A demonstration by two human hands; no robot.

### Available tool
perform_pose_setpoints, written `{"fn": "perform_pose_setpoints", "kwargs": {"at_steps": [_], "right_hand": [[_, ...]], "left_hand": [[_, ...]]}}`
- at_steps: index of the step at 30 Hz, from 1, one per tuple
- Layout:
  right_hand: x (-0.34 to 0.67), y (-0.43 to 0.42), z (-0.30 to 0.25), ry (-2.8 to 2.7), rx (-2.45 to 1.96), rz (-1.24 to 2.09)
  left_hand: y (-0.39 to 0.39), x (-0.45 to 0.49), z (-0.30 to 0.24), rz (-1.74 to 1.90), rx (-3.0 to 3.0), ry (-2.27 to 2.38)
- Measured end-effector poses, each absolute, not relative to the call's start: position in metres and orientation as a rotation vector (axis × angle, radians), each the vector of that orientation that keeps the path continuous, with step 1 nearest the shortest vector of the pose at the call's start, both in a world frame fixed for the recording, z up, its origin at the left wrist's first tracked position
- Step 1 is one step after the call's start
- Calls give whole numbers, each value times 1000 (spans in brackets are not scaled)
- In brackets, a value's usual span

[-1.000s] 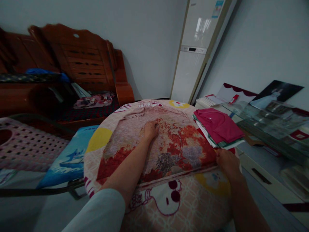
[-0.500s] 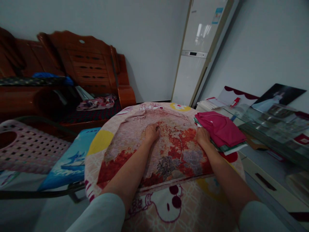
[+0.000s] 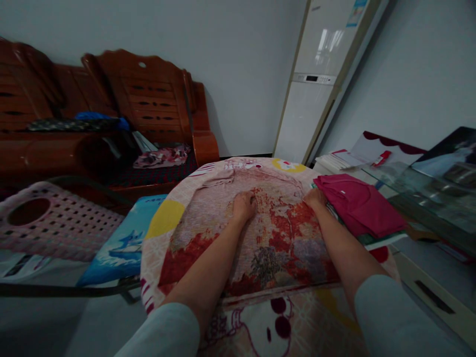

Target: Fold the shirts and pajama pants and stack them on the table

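A patterned garment [image 3: 275,233] in red, pink and grey lies spread flat on a round table with a printed cloth [image 3: 163,218]. My left hand [image 3: 243,206] rests palm down near the garment's middle, fingers curled against the fabric. My right hand [image 3: 314,197] is at the garment's far right edge, fingers bent onto the cloth, right beside a stack of folded clothes topped by a magenta shirt [image 3: 357,206]. Whether the right hand pinches the fabric is not clear.
A wooden bench [image 3: 141,109] with crumpled clothes [image 3: 161,156] stands at the back left. A pink perforated stool [image 3: 48,225] and a blue cushion [image 3: 119,243] sit to the left. A tall white air conditioner [image 3: 316,84] stands in the corner. A glass-topped cabinet [image 3: 427,198] with papers runs along the right.
My right hand moved from the garment's near right corner up along its right edge to the far side by the folded stack. The left hand stayed put; the view shifted slightly.
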State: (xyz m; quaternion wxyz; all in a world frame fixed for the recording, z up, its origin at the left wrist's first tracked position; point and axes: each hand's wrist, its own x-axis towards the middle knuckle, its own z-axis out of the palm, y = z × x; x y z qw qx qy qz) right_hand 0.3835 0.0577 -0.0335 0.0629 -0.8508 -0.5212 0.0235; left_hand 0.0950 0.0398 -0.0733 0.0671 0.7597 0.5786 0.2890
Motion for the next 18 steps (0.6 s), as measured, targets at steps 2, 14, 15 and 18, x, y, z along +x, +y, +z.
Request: {"fn": "perform_pose_setpoints", "kwargs": {"at_steps": [2,14,15,18], "right_hand": [[384,61,-34,-1577,-2634,73],[383,54,-17,-1735,-2543,-220],[383,50,-19,-1774,-2529,-232],[379,33,-25,-1934,-2463,-346]], "left_hand": [[40,95,-74,882,2295,1740],[39,95,-73,870,2277,1731],[39,94,-73,869,2274,1733],[39,94,-72,868,2269,1727]]}}
